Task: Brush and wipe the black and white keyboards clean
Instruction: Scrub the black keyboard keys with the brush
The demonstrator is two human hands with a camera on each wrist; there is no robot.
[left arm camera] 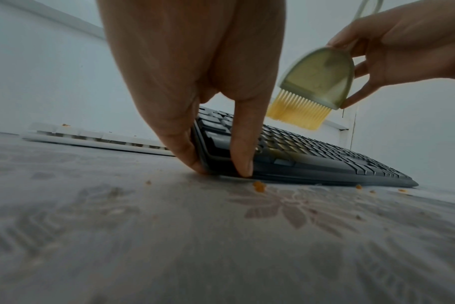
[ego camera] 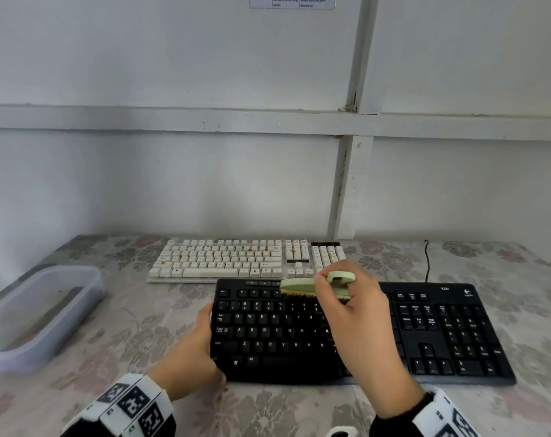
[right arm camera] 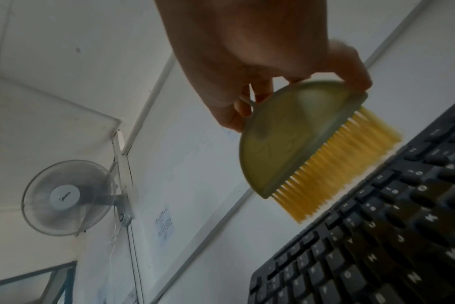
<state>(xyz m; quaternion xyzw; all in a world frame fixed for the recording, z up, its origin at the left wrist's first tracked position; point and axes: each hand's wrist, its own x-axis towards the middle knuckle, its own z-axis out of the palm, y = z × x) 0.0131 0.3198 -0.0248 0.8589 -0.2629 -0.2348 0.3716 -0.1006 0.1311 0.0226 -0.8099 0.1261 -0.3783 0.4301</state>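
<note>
Floral tabletop (ego camera: pixel 78 405) against white panelled wall (ego camera: pixel 173 168), orange crumbs (left arm camera: pixel 259 186) scattered. Left hand (ego camera: pixel 189 351) pinches black keyboard (ego camera: pixel 441 335) edge; right hand (ego camera: pixel 359 313) grips brush (ego camera: pixel 299 287) over keys. White keyboard (ego camera: pixel 223 258) behind; plastic tub (ego camera: pixel 47 310) left.

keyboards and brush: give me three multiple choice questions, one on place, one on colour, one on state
1. Where is the white keyboard?
A. behind the black keyboard
B. in the plastic tub
C. under the black one

2. What colour are the brush bristles?
A. blue
B. yellow
C. black

3. What is the left hand doing?
A. lying flat on the table
B. holding the brush
C. gripping the black keyboard's left end

Key: A, it lies nearer the wall; B, both wrist views show yellow bristles; C, its fingers clasp that end while the right hand holds the brush.
</note>
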